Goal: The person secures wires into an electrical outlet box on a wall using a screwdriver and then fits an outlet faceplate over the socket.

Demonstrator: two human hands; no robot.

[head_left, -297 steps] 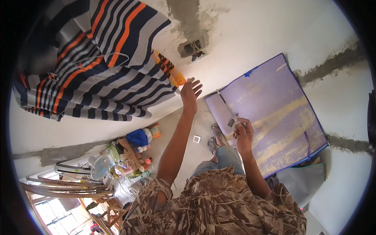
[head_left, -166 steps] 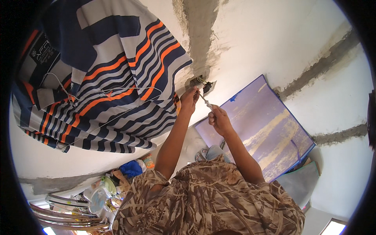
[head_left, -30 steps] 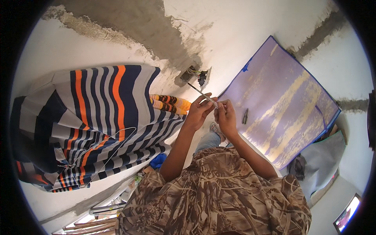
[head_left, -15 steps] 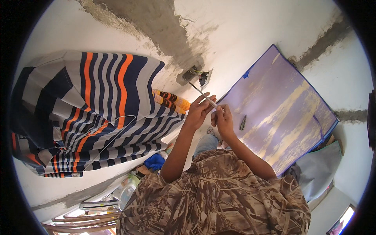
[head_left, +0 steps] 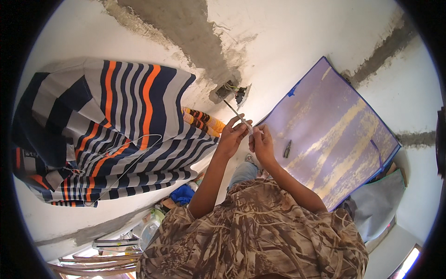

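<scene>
A thin screwdriver [head_left: 237,114], with a dark shaft and a pale handle, slants between my hands. My left hand [head_left: 231,141] has its fingers closed around the handle's upper part. At the lower end, my right hand [head_left: 263,146] pinches the handle between thumb and fingers. The shaft's tip points up and left, toward an open wall box [head_left: 223,91]; I cannot tell whether it touches anything. Beside the box, a black socket fitting [head_left: 241,95] hangs on wires. A small pair of pliers [head_left: 287,149] lies to the right of my right hand.
A striped cloth [head_left: 153,107] with a thin white cord [head_left: 125,174] hangs at left. A worn purple board [head_left: 320,111] with blue edging stands at right. A grey sheet [head_left: 376,202] and a blue bundle [head_left: 182,193] sit lower. Rough cement patches [head_left: 186,32] mark the white wall.
The fingers of my left hand have closed in more around the screwdriver. Both hands have shifted slightly left, and the tool now stands a little steeper.
</scene>
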